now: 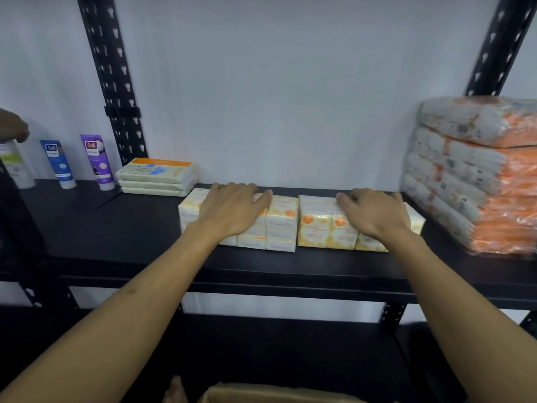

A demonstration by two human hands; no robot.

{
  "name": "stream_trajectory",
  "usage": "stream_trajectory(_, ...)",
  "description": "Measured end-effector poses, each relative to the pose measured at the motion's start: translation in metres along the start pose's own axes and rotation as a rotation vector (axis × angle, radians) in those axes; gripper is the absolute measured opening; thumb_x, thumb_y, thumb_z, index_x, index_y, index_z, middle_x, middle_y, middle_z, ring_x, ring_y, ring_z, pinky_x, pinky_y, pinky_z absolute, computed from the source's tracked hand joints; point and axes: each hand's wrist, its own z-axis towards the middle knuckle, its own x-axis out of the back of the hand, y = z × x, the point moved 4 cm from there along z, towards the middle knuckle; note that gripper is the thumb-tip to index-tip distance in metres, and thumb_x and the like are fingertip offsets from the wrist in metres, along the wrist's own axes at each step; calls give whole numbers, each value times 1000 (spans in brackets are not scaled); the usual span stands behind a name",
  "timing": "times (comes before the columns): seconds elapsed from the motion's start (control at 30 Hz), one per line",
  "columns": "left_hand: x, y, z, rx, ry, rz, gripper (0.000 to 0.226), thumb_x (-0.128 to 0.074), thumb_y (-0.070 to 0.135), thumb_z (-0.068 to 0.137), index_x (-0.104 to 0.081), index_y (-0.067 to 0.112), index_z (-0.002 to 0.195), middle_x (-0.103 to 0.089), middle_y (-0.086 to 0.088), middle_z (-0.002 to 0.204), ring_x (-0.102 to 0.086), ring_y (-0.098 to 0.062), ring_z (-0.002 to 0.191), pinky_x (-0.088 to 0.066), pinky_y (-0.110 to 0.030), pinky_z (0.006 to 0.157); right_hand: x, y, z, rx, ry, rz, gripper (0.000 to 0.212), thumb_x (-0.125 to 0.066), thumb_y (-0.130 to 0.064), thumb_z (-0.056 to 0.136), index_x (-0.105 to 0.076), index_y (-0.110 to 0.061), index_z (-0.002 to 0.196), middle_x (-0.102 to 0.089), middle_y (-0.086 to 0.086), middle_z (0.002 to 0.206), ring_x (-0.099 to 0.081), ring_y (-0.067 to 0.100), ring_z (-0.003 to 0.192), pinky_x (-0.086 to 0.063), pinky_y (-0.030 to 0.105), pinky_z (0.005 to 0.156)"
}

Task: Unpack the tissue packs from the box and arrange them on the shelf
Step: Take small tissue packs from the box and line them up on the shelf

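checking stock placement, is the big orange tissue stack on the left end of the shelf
No, the orange tissue stack sits at the right end of the shelf.

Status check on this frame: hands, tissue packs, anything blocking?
Left hand on left tissue bundle; right hand on right tissue bundle. Both bundles on shelf, side by side. Nothing in the way.

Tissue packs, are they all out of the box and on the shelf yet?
Some are. Two bundles of tissue packs already sit side by side on the black shelf. The left hand and right hand rest on top of them. The cardboard box shows only its rim, so what's left inside is hidden.
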Motion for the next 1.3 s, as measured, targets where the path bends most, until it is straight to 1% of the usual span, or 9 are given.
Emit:
stream_trajectory(0.1, -4, -2, -7, -43, 155, 5, 60, -20, 63, 103, -62, 21, 113, -66, 2, 108, -56, -20, 102, -32, -41, 96, -1, 1, 2, -5, 15, 14, 52, -22, -54, 97, -63, -24, 89, -66, -1, 82, -55, 21, 79, -30, 46, 102)
stream_trajectory(0.3, -9, -8, -27, -177, 292, -49, 65, -24, 69, 100, -55, 18, 126, -57, 4, 118, -49, -18, 109, -25, -38, 107, 1, 0, -2, -16, 18, 11, 52, -24, -53, 99, -66, -22, 100, -65, 1, 85, -53, 22, 82, -30, 45, 101)
stream_trajectory(0.63, -5, -13, -55, -253, 225, 17, 77, -42, 79, 89, -42, 23, 141, -48, 3, 138, -45, -20, 125, -29, -40, 109, 4, -2, -8, -8, 1, 29, 54, -23, -51, 100, -66, -19, 109, -66, 4, 92, -51, 23, 87, -29, 45, 104)
stream_trajectory(0.8, 7, 22, -42, -422, 106, 75, 86, -62, 60, 90, -16, 36, 158, -36, -1, 157, -37, -23, 142, -28, -43, 117, 5, -2, -7, 4, -30, 35, 52, -22, -51, 99, -63, -19, 95, -66, 3, 88, -54, 23, 87, -28, 45, 103)
stream_trajectory(0.93, 13, 39, -25, -453, -9, 160, 69, -64, 48, 95, -30, 38, 154, -50, 3, 147, -47, -21, 128, -40, -37, 103, 5, -3, -8, 9, -47, 30, 52, -21, -51, 100, -62, -20, 97, -65, 3, 91, -53, 22, 89, -28, 46, 105)
stream_trajectory(1.03, 25, 41, -15, -414, 5, 147, 71, -63, 44, 97, -22, 45, 155, -58, 1, 132, -54, -24, 116, -45, -38, 90, 5, -2, -7, 3, -57, 26, 51, -21, -52, 99, -62, -21, 97, -64, 3, 94, -51, 22, 90, -28, 47, 106)
stream_trajectory(1.1, 36, 40, -10, -379, 44, 99, 71, -62, 41, 97, -20, 50, 153, -60, -1, 123, -56, -25, 112, -48, -41, 86, 4, -2, -6, 2, -51, 29, 51, -21, -52, 98, -61, -21, 95, -63, 3, 94, -51, 23, 91, -29, 48, 106)
stream_trajectory(1.17, 53, 38, -1, -332, 79, 36, 59, -60, 40, 98, -28, 51, 147, -60, 0, 122, -57, -26, 111, -48, -43, 86, 5, -2, -6, -1, -41, 39, 51, -22, -52, 98, -61, -20, 91, -65, 3, 94, -52, 23, 92, -31, 48, 105)
stream_trajectory(1.3, 92, 32, 16, -248, 154, -215, 36, -59, 41, 97, -42, 36, 129, -61, -2, 109, -60, -25, 99, -49, -40, 82, 5, -1, -7, -5, -35, 38, 53, -22, -53, 97, -62, -19, 89, -66, 4, 95, -53, 24, 92, -31, 48, 104)
